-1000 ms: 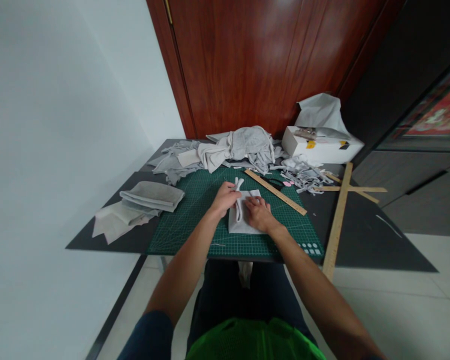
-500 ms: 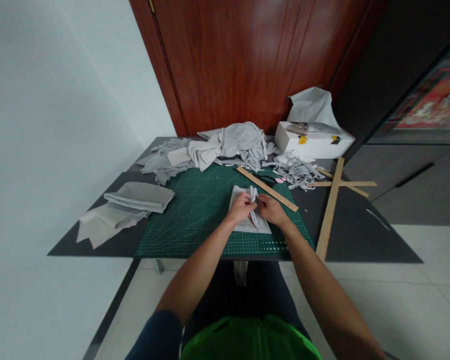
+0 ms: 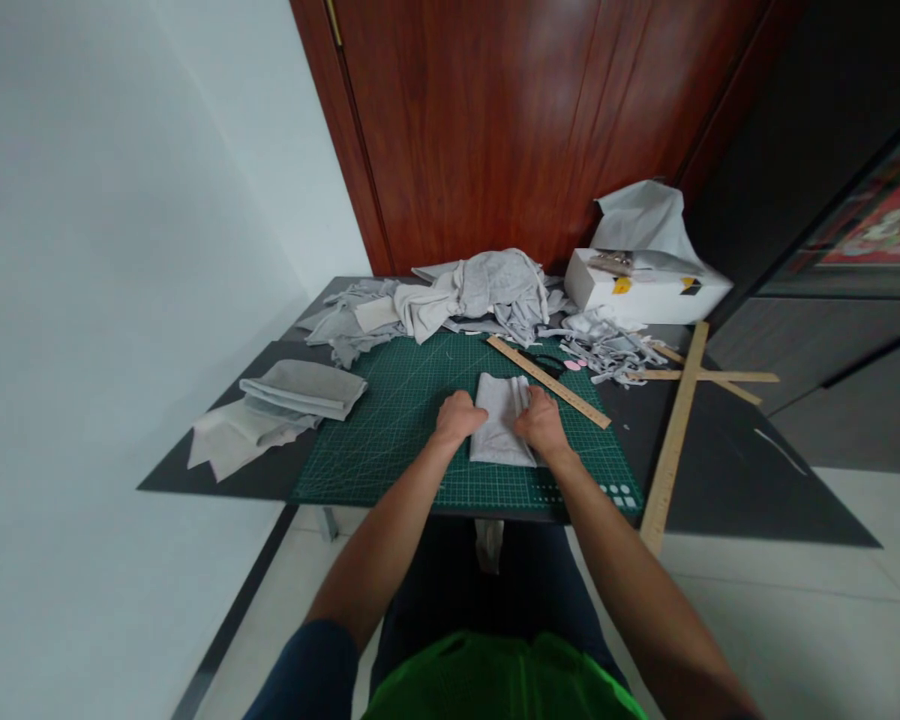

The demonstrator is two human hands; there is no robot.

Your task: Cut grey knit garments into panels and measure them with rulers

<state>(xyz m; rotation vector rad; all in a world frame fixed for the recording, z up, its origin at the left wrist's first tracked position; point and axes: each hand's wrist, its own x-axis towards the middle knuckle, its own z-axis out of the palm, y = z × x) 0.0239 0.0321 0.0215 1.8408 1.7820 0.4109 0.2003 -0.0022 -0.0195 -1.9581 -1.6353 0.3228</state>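
Observation:
A small piece of light grey fabric [image 3: 499, 430] lies on the green cutting mat [image 3: 390, 440], with a narrow fold running down its right side. My right hand [image 3: 541, 425] is closed on that folded right side, its thumb reaching over the cloth. At the left edge, my left hand [image 3: 459, 415] has curled fingers, and its thumb lies over the fabric's border. The undersides of both hands are hidden. Just beyond the fabric is a short wooden ruler [image 3: 547, 382], set at a slant, with black-handled scissors [image 3: 544, 362] partly behind it.
Folded grey fabric [image 3: 304, 388] lies left on the dark table [image 3: 765, 500]. Heaped cloth [image 3: 487, 285] lines the back, beside thin fabric scraps [image 3: 607, 350] and a white box [image 3: 645, 292]. Long wooden rulers [image 3: 675, 440] cross at the right. A wooden door [image 3: 487, 130] stands behind.
The narrow strip bunched between my hands now lies flatter along the fabric's right side. My left hand has moved left to the fabric's edge. The view has shifted slightly.

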